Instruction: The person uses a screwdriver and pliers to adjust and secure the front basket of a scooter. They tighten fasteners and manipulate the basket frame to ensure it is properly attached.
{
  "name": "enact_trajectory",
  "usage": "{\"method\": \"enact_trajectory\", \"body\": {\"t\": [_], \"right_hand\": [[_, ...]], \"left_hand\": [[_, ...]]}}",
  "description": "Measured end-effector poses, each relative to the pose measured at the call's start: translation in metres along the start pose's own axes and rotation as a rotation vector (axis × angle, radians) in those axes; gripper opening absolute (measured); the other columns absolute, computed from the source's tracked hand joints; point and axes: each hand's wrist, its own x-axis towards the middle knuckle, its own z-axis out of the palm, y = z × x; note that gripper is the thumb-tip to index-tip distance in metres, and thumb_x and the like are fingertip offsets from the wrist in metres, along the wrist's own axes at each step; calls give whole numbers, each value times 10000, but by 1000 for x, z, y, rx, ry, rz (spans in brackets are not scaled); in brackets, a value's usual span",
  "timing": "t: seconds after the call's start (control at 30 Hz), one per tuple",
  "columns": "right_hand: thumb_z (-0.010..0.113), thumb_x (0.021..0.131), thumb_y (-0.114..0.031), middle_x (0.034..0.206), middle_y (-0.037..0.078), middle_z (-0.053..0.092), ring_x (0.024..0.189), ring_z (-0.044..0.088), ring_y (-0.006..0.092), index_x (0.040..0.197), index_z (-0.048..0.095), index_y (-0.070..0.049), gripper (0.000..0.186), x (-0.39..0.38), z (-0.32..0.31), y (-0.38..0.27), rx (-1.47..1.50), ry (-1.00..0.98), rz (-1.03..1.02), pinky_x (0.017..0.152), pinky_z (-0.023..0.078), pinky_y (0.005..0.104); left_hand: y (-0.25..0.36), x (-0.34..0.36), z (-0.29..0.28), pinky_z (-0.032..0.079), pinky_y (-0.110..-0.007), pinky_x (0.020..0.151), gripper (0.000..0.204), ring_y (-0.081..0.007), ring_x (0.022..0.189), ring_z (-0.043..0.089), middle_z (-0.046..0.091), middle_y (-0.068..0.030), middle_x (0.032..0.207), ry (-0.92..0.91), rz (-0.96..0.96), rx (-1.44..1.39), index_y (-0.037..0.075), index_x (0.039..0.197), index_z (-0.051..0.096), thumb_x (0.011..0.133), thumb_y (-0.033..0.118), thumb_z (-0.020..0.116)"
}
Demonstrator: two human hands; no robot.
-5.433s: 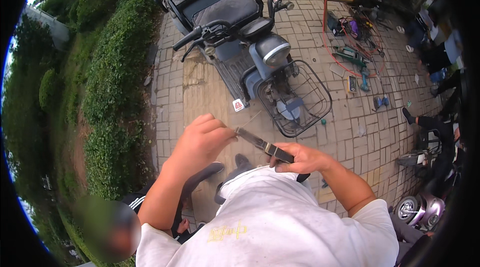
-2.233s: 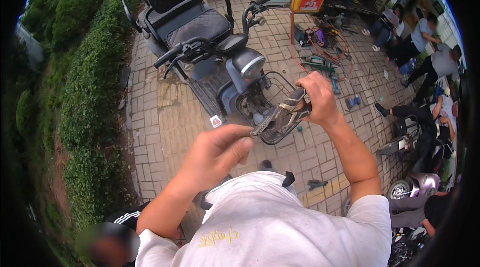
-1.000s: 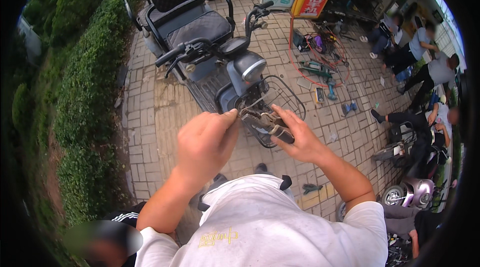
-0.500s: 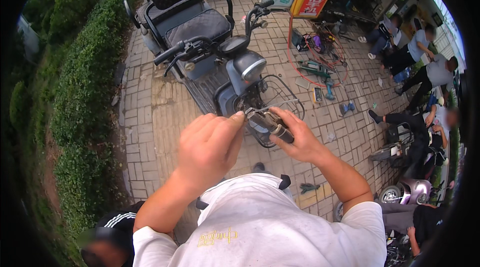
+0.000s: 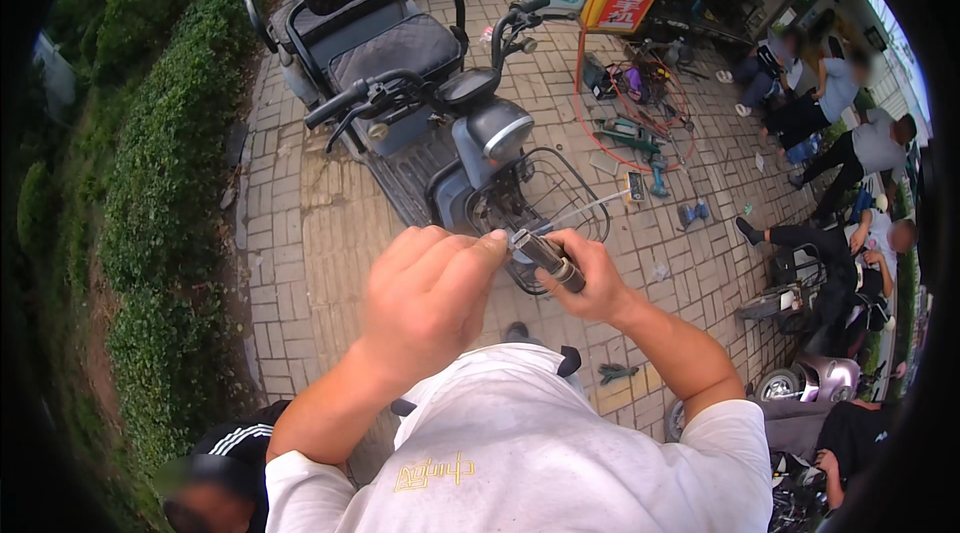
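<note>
A small dark, metallic tool (image 5: 546, 258), folding-plier-like in shape though its exact kind cannot be told, is held in front of the chest, above the brick paving (image 5: 300, 233) and the grey scooter (image 5: 470, 148). It is grasped around its body by the right hand (image 5: 590, 283), while its near end is pinched by the fingertips of the left hand (image 5: 430, 298). It is judged rigid, compact and fairly light; smooth metal may slip, so the thicker handle section is best gripped, away from any hinged end.
</note>
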Motion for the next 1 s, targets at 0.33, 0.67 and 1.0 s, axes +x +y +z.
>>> {"method": "enact_trajectory", "body": {"t": [0.33,0.67,1.0], "right_hand": [[698,855,-202,816,61,615,711,580,151,1140,533,-5,383,5,3,-1,182,-105,138,665,474,293],[700,840,-189,1260,201,529,1107,573,321,1448,328,-52,726,16,-7,-6,108,-182,104,949,448,375],[713,824,-114,1112,167,565,959,606,289,1312,425,-29,573,16,5,-2,-4,6,-1,836,484,364]], "left_hand": [[-29,7,4,496,-310,580,223,-230,666,635,655,-101,766,-48,-171,-223,7,972,658,760,-52,695],[-24,4,11,526,-270,646,180,-208,737,676,675,-136,818,31,-215,-234,-29,1023,652,854,-81,617],[-20,6,10,523,-273,638,186,-220,719,668,671,-139,812,55,-153,-178,-27,1013,655,842,-91,624]]}}
